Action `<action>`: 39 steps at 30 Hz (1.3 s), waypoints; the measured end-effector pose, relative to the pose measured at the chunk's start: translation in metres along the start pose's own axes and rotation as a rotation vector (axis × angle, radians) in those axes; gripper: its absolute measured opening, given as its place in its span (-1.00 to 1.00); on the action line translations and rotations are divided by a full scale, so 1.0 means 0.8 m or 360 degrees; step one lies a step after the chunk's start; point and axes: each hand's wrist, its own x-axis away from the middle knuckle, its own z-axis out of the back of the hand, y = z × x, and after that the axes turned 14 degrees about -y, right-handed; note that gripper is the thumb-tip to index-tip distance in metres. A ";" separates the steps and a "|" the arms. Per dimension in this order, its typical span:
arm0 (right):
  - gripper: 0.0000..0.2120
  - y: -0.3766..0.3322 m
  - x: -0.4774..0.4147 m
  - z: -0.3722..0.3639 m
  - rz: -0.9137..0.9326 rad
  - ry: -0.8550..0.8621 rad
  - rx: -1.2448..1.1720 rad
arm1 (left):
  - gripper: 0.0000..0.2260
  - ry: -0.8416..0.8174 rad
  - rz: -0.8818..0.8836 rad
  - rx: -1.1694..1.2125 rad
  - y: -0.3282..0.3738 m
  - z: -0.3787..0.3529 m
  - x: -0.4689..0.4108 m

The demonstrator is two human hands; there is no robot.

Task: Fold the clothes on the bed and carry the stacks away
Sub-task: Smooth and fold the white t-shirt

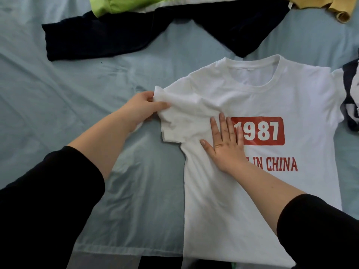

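The white T-shirt (310, 105) lay face up on the bed, right of the middle, its collar toward the far edge and its hem reaching the near edge. Its body was spread flat, but the sleeve (180, 117) on the left side was bunched and creased. The left hand (141, 107) pinched that sleeve's outer end between thumb and curled fingers. The right hand (225, 144) lay open and flat on the chest, fingers straight and pressing the cloth down just beside the red print (258, 131), the little finger overlapping its edge. This looked like the start of the first fold, with the sleeve about to be drawn inward across the body. The risk lay in the slack: if the sleeve were pulled over while wrinkled, the creases would be trapped under the fold and the side edge would come out crooked. If the flat palm lifted early, the whole shirt could slide on the pale blue sheet (58, 94), which was itself rumpled. Farther out, a dark navy garment (97, 37) sprawled toward the far edge, with a lime green garment (120, 4) overlapping it and a mustard garment (320, 6) at the far right corner. A navy and white garment (352, 98) sat at the right edge, close enough to the other sleeve to get caught up in a fold from that side.
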 end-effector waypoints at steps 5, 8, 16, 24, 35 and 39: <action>-0.31 -0.002 0.002 0.008 -0.0025 -0.0040 -0.0057 | -0.82 0.0434 -0.0078 -0.0084 -0.008 0.031 -0.007; -0.22 -0.029 0.015 0.019 0.0083 0.0075 -0.0113 | -0.91 0.0372 -0.0047 0.0159 -0.011 0.026 -0.015; -0.58 -0.135 0.014 0.028 0.0455 0.0371 -0.0022 | -0.89 0.0462 -0.0095 0.0124 -0.012 0.032 -0.019; -0.50 -0.128 0.037 0.006 0.0644 -0.0139 0.0022 | -0.83 0.0727 -0.0084 -0.0669 -0.031 0.027 -0.008; -0.30 -0.100 0.029 -0.029 -0.0070 0.0064 -0.0077 | -0.39 0.0137 -0.0233 -0.1957 -0.103 -0.069 0.008; -0.29 -0.089 0.062 -0.041 0.0313 -0.0114 0.0020 | -0.42 0.0309 -0.0157 -0.1915 -0.077 -0.086 0.011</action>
